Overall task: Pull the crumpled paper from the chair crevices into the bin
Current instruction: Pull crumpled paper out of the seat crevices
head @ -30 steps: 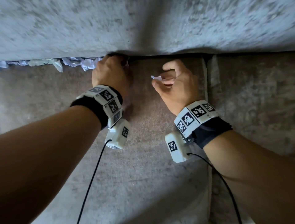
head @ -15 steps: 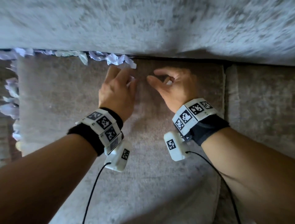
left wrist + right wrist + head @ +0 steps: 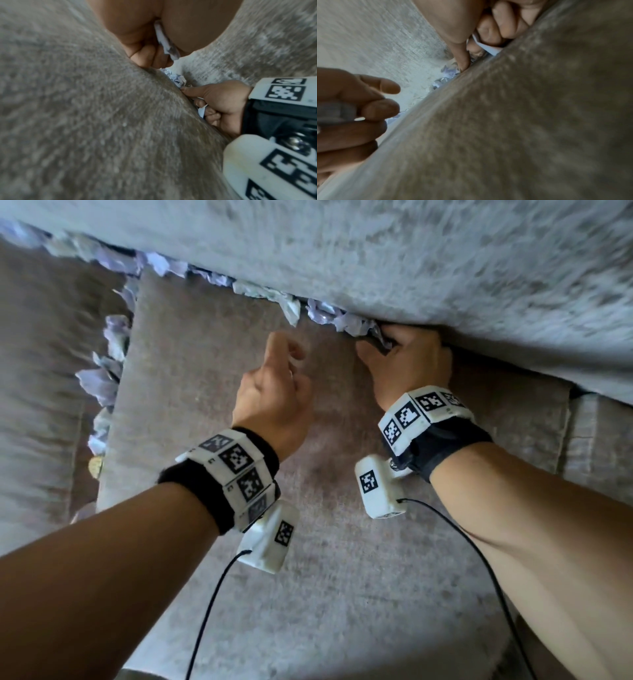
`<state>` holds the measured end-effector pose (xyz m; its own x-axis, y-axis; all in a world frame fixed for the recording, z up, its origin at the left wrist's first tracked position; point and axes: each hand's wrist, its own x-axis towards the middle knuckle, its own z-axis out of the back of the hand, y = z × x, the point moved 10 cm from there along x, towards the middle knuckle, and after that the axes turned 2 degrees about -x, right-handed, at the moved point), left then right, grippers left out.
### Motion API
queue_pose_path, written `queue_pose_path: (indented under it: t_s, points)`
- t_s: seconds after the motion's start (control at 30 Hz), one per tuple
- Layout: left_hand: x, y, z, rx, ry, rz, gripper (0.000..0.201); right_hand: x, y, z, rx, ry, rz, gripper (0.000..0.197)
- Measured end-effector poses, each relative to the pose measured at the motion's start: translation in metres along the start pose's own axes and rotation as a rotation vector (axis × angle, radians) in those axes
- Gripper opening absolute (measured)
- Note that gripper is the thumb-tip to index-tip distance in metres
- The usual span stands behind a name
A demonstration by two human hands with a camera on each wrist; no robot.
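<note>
A row of pale crumpled paper (image 3: 246, 287) is wedged in the crevice between the grey seat cushion (image 3: 308, 594) and the backrest (image 3: 376, 244). More paper (image 3: 102, 378) fills the crevice along the cushion's left side. My right hand (image 3: 387, 340) is at the right end of the back row, its fingers curled round a piece of paper (image 3: 486, 46) against the crevice. My left hand (image 3: 287, 354) hovers over the cushion just short of the row, fingers curled on a paper scrap (image 3: 164, 40). No bin is in view.
A second cushion (image 3: 599, 446) adjoins on the right across a seam. A further cushion (image 3: 37, 371) lies on the left. A small yellowish object (image 3: 96, 465) sits low in the left crevice. Black cables (image 3: 205, 611) trail from both wrist cameras.
My right hand has gone from above the cushion into the back crevice and taken hold of paper. My left hand has curled its fingers and stays short of the row. The head view has swung left.
</note>
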<state>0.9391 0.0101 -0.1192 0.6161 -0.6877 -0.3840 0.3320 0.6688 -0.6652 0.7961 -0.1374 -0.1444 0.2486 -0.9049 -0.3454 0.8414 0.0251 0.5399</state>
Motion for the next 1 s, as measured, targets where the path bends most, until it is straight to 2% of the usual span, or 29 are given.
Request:
queue_pose_path:
  t_s: [0.2, 0.37, 0.6, 0.77, 0.9, 1.0]
  points:
    - [0.009, 0.001, -0.004, -0.008, 0.031, 0.021, 0.017, -0.001, -0.002, 0.007, 0.008, -0.041, 0.01, 0.024]
    - [0.015, -0.006, -0.004, 0.048, 0.038, 0.037, 0.014, -0.013, -0.008, 0.016, 0.031, -0.052, 0.07, 0.034]
    - [0.035, -0.026, 0.0, 0.146, -0.018, 0.061, 0.022, -0.034, -0.031, 0.035, 0.005, -0.029, 0.026, 0.053]
    - [0.049, -0.033, -0.007, 0.252, -0.01, 0.046, 0.03, -0.038, -0.05, 0.036, -0.012, -0.037, -0.01, 0.044]
    - [0.059, -0.029, -0.012, 0.369, -0.009, 0.039, 0.037, -0.042, -0.05, 0.036, 0.072, -0.06, 0.015, 0.034]
    - [0.063, -0.028, -0.014, 0.421, -0.001, 0.04, 0.039, -0.045, -0.049, 0.03, 0.148, -0.021, 0.024, 0.027]
